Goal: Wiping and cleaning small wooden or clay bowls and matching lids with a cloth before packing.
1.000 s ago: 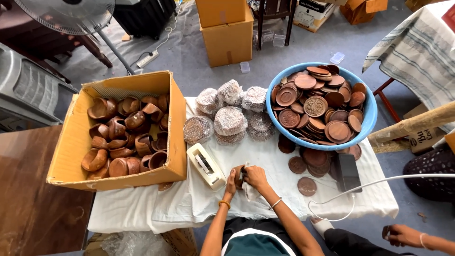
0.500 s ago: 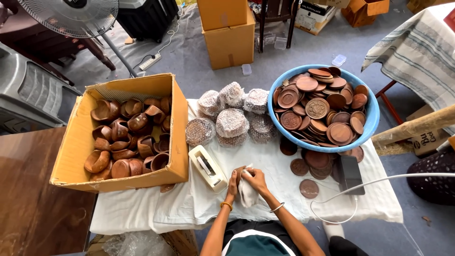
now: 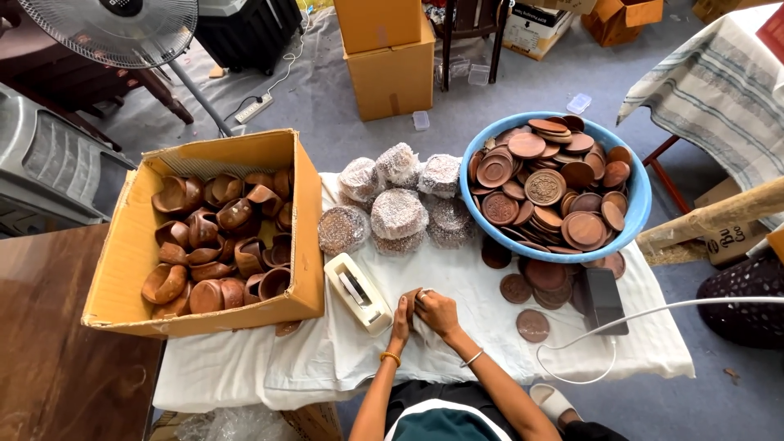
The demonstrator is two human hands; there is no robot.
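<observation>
Both hands, left hand (image 3: 401, 313) and right hand (image 3: 436, 310), have closed tighter together since half a second ago, pinching a small wrapped bundle (image 3: 414, 300) between them, tape dispenser (image 3: 358, 291) just left, loose brown discs (image 3: 532, 324) to the right.

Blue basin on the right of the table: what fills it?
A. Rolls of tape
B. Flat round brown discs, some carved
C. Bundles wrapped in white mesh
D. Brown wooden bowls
B: the blue basin is heaped with flat round brown discs, while the bowls sit in the cardboard box on the left.
</observation>
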